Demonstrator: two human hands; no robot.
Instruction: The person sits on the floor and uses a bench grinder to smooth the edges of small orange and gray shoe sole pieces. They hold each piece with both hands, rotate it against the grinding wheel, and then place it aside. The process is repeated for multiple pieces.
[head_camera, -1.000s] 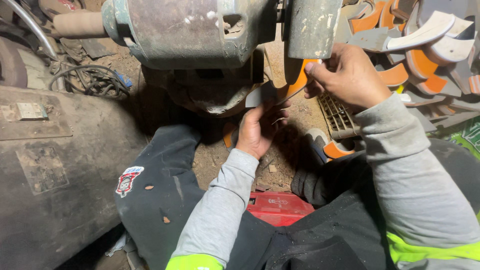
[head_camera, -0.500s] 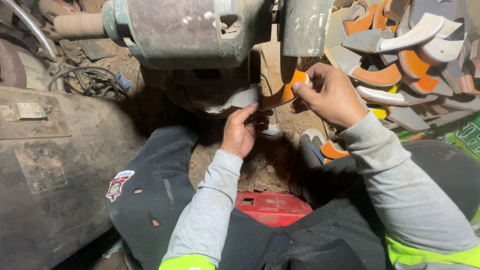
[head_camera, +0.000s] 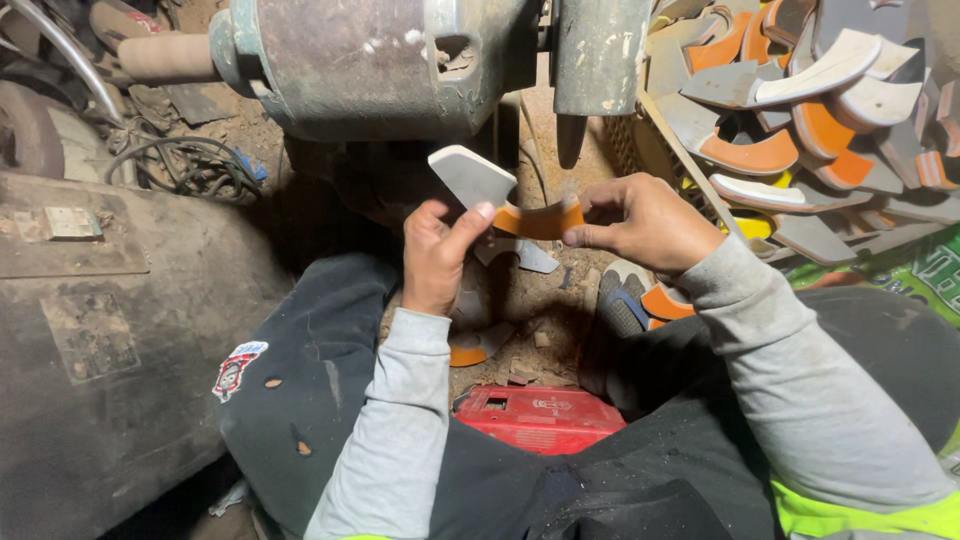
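Dirt floor (head_camera: 545, 300), brown and littered with small chips and crumbs of material. Lying directly on it between the seated person's legs: a pale grey flat piece (head_camera: 525, 255), an orange-and-grey curved piece (head_camera: 475, 345) nearer the left knee, and an orange piece (head_camera: 665, 303) beside a dark ribbed sole (head_camera: 618, 300). A red box (head_camera: 540, 418) rests on the floor close to the person's lap. At upper left, a tangle of dark cables (head_camera: 190, 165) lies on the ground near a blue scrap (head_camera: 250, 165). At upper right, a heap of grey, white and orange curved pieces (head_camera: 800, 130) is piled up.
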